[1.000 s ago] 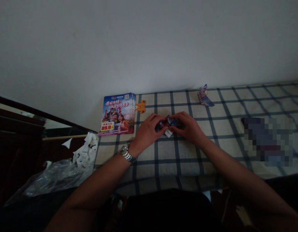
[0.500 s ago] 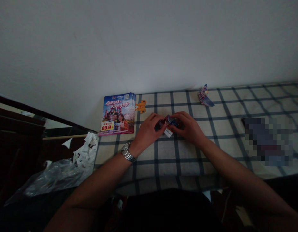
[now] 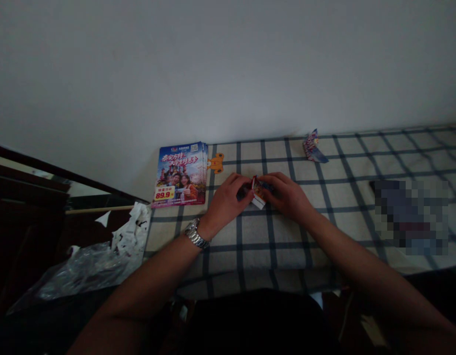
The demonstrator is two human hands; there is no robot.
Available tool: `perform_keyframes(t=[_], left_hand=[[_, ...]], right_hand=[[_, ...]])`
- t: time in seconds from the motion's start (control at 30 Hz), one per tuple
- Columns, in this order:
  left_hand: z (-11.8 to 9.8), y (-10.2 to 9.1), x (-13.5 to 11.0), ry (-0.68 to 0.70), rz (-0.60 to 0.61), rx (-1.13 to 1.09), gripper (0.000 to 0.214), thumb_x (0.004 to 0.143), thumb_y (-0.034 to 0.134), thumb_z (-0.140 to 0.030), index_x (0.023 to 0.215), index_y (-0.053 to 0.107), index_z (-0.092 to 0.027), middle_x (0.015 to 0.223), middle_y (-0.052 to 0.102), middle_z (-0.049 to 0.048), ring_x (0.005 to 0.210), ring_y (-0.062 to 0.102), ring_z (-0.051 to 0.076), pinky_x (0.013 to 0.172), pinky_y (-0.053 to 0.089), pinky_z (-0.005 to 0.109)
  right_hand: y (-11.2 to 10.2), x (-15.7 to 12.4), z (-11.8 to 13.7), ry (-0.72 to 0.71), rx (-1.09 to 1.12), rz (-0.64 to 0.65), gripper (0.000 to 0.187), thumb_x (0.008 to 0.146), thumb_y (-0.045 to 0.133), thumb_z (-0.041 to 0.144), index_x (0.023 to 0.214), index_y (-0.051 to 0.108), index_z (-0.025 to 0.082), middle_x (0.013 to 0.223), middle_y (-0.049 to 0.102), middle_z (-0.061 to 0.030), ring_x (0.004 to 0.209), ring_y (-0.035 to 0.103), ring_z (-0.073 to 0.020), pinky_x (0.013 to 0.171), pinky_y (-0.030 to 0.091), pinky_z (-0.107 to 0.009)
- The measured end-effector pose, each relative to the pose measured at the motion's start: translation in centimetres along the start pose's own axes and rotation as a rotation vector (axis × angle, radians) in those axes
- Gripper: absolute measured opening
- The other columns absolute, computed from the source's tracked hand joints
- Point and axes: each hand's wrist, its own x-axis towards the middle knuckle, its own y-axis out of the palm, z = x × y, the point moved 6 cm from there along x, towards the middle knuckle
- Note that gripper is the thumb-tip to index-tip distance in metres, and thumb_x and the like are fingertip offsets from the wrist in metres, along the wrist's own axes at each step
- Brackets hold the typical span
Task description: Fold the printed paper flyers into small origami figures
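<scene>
Tight two-hand pinch on small folded printed paper [image 3: 258, 192], L hand [image 3: 224, 203] and R hand [image 3: 287, 195] meeting over checked cloth [image 3: 287, 251], prob. to keep folds in place, w/ brochure stack [image 3: 179, 173] just left and folded paper piece [image 3: 312, 146] set apart beyond.

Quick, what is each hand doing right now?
Left hand: closed, pinching a folded printed paper.
Right hand: closed, pinching the same paper.

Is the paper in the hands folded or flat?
Folded: the small printed paper sits in bent layers, pinched between the left hand and the right hand, not lying flat.
</scene>
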Motion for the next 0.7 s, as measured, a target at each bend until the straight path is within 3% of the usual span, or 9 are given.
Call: perform_keyframes(t=[0.7], left_hand=[[-0.15, -0.01, 0.08, -0.004, 0.013, 0.005, 0.021, 0.099, 0.067, -0.023, 0.119, 0.062, -0.023, 0.109, 0.060, 0.0023, 0.094, 0.065, 0.015, 0.085, 0.057, 0.031]], right_hand=[[0.17, -0.06, 0.33, -0.055, -0.064, 0.009, 0.030, 0.104, 0.053, 0.025, 0.132, 0.064, 0.027, 0.125, 0.065, -0.0118, 0.112, 0.068, -0.0274, 0.097, 0.059, -0.044]])
